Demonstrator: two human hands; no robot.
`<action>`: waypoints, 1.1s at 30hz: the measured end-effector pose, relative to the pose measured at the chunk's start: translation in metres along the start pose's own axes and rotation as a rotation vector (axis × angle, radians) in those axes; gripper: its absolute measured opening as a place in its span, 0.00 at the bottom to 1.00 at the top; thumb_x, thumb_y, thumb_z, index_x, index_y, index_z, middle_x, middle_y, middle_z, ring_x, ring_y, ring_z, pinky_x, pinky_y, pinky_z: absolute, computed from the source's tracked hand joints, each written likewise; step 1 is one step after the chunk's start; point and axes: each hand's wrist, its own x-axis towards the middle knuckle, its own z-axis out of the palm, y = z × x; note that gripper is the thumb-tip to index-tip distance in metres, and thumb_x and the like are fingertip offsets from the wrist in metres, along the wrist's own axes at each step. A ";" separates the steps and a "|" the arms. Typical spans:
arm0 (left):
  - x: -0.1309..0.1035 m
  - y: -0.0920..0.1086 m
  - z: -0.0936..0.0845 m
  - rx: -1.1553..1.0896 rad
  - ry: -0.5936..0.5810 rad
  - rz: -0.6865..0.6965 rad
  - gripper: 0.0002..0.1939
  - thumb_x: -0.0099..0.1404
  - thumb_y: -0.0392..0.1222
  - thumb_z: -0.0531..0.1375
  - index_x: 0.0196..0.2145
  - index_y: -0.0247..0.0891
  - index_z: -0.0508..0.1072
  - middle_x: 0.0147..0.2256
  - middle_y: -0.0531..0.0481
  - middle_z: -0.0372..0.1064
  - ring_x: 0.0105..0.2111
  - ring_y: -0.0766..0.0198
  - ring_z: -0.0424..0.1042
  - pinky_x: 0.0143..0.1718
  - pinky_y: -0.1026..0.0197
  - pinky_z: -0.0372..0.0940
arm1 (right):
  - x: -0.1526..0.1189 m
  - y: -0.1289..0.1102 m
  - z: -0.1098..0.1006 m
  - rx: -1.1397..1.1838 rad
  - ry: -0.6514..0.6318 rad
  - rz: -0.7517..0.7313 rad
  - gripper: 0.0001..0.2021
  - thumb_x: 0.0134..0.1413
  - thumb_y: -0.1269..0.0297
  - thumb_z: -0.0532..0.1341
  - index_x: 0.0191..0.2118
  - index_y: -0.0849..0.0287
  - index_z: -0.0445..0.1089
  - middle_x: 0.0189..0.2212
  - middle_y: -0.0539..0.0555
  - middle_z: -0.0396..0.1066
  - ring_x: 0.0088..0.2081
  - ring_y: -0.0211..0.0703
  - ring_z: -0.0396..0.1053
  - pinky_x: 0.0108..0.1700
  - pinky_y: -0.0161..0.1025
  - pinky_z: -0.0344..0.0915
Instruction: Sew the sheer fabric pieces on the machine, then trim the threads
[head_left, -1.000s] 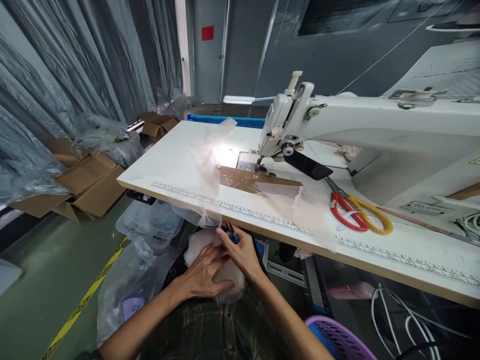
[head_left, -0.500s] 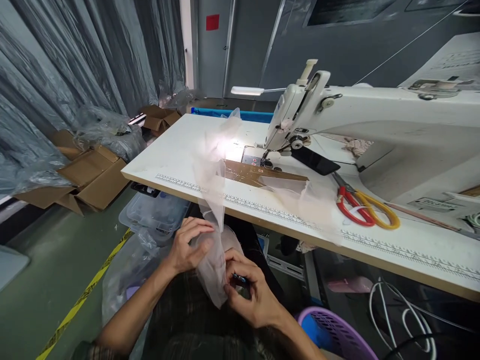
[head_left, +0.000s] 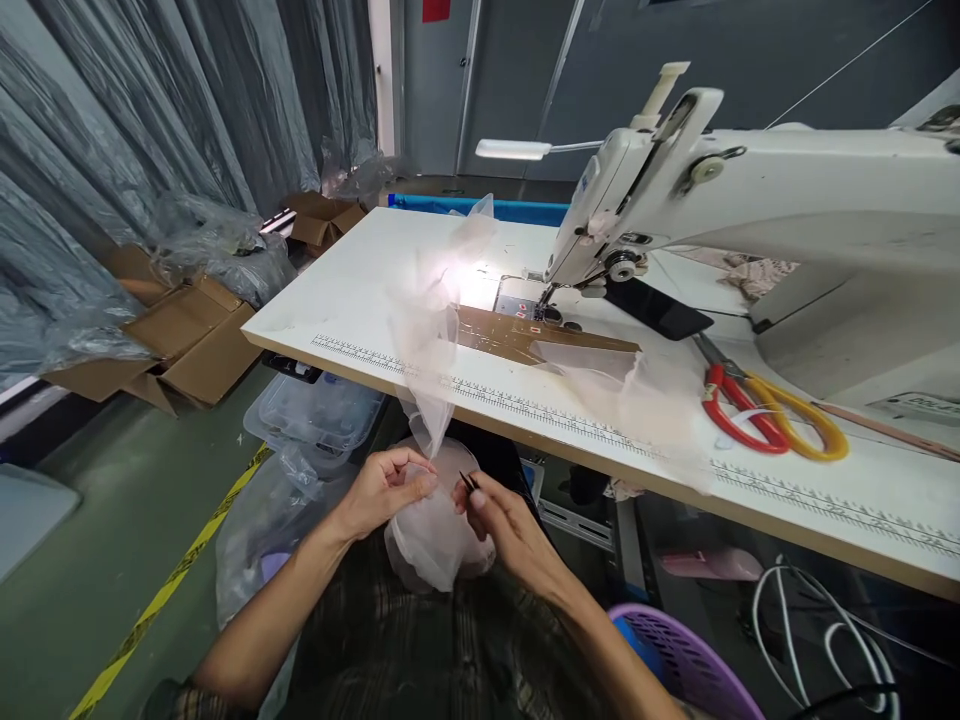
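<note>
Pale sheer fabric (head_left: 431,345) drapes from the tabletop over its front edge and down into my lap. My left hand (head_left: 386,490) pinches this fabric between thumb and fingertips, just below the table edge. Close by on the right, my right hand (head_left: 499,515) is closed around small dark thread snips (head_left: 467,482), their two pointed tips showing apart near the cloth. The handles are hidden in the palm. More sheer fabric (head_left: 442,535) lies bunched in my lap under both hands.
A white sewing machine (head_left: 622,200) stands on the table (head_left: 322,290). Near it lie a brown strip (head_left: 510,335), a black phone (head_left: 660,308), red-and-yellow-handled scissors (head_left: 772,410) and another sheer piece (head_left: 600,385). A purple basket (head_left: 690,650) sits below right; open cardboard boxes (head_left: 195,345) stand left.
My right hand has lifted off the lower fabric, and the snips' tips now show upward. The left hand now pinches the fabric at a narrower spot. The view has shifted slightly downward.
</note>
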 end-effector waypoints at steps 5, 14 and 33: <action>-0.005 0.001 -0.006 0.072 0.004 0.099 0.20 0.59 0.54 0.63 0.37 0.32 0.77 0.34 0.46 0.74 0.31 0.66 0.69 0.32 0.67 0.62 | 0.018 0.005 0.004 -0.102 0.052 0.051 0.26 0.65 0.45 0.40 0.26 0.58 0.60 0.21 0.48 0.57 0.24 0.37 0.56 0.28 0.36 0.55; -0.007 0.005 -0.006 0.145 -0.024 0.140 0.20 0.63 0.53 0.60 0.37 0.31 0.77 0.35 0.44 0.75 0.33 0.64 0.71 0.34 0.66 0.64 | 0.035 0.006 0.010 -0.219 0.027 -0.080 0.24 0.64 0.46 0.44 0.23 0.57 0.55 0.20 0.47 0.55 0.23 0.36 0.55 0.26 0.34 0.52; -0.009 0.009 -0.007 0.152 -0.072 -0.008 0.19 0.58 0.54 0.62 0.28 0.30 0.73 0.20 0.53 0.64 0.21 0.72 0.59 0.22 0.70 0.53 | 0.021 0.005 0.012 -0.128 0.048 -0.082 0.24 0.65 0.45 0.41 0.30 0.57 0.62 0.26 0.50 0.60 0.27 0.38 0.56 0.29 0.36 0.55</action>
